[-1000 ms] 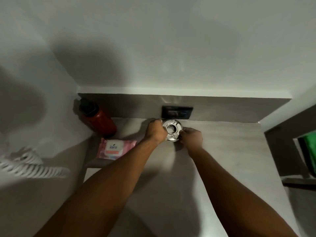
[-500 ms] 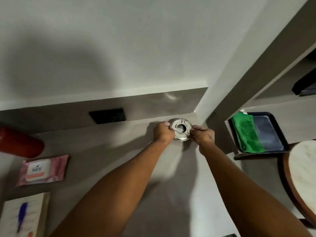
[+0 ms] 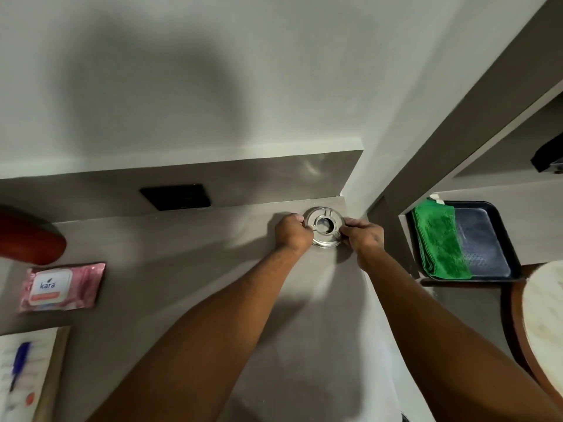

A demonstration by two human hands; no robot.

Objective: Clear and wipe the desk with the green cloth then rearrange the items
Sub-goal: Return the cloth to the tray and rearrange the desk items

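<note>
A round silver ashtray (image 3: pixel 325 226) sits at the back right corner of the grey desk (image 3: pixel 189 269), close to the wall. My left hand (image 3: pixel 292 233) grips its left rim and my right hand (image 3: pixel 364 236) grips its right rim. The green cloth (image 3: pixel 438 242) lies folded over the left part of a dark tray (image 3: pixel 487 242) on a lower surface to the right of the desk. A pink wipes pack (image 3: pixel 62 286) lies flat at the desk's left, with a red bottle (image 3: pixel 29 239) behind it.
A black socket plate (image 3: pixel 176 196) is set in the desk's back panel. A notepad with a blue pen (image 3: pixel 21 360) lies at the lower left. A round marble-topped table (image 3: pixel 545 324) stands at the far right, below the tray.
Both hands have carried the ashtray from in front of the socket plate to the desk's back right corner. My view has swung right, bringing the tray and green cloth into sight.
</note>
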